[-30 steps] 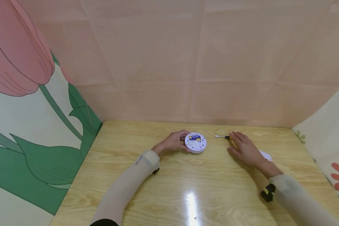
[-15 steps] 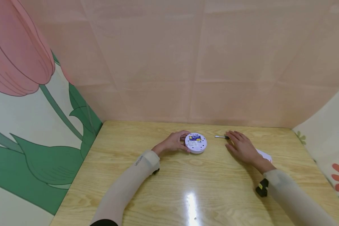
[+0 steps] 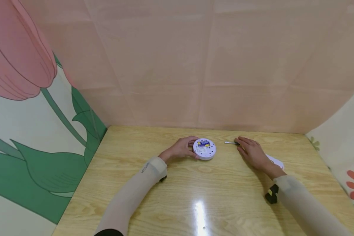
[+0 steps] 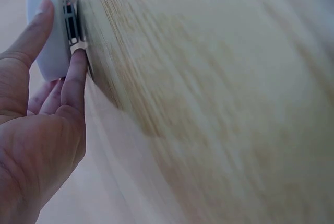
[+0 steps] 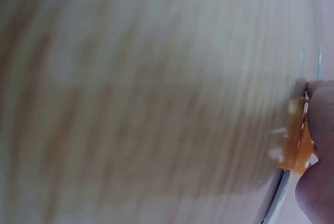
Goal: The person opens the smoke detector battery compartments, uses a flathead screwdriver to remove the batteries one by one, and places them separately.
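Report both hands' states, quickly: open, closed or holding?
Left hand: holding the round white device.
Right hand: at the screwdriver; grip cannot be told.

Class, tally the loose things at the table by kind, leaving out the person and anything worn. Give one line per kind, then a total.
Disc: 1
Screwdriver: 1
White piece, partly hidden: 1
Total: 3

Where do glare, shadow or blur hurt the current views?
Head: bright glare streak on the table, bottom centre; soft shadow beside the right hand and forearm; print on the disc too small to read. Left wrist: disc fairly clear, wood grain soft, washed out toward the upper right. Right wrist: table smeared and out of focus, screwdriver soft-edged.
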Demonstrator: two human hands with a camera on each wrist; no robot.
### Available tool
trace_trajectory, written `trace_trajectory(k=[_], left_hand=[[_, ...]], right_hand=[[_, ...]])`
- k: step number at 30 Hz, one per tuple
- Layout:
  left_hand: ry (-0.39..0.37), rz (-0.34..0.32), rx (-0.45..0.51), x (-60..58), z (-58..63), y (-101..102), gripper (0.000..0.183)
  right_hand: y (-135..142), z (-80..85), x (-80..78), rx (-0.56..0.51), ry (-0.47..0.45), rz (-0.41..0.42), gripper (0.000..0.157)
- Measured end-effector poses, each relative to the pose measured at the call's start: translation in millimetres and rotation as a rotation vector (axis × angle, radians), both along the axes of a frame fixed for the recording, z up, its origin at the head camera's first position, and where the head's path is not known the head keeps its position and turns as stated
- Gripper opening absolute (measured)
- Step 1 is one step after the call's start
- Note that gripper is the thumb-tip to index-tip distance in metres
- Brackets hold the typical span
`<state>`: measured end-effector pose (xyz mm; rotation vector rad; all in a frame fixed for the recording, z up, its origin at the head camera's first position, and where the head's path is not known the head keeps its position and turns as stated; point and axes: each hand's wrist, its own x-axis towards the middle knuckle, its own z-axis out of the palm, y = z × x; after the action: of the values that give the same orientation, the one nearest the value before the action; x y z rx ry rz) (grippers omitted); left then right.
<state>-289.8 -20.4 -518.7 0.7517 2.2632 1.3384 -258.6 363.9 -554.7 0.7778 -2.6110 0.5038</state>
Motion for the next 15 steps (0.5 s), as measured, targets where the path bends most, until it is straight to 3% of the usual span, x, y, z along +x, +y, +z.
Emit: trace_trajectory(k=[15], left_hand=[[0.017, -0.002, -0.002, -0.4, -1.8, 0.5, 0.086]], right_hand=[[-1.0, 2.7, -2.0, -0.022, 0.04, 0.025, 0.035]])
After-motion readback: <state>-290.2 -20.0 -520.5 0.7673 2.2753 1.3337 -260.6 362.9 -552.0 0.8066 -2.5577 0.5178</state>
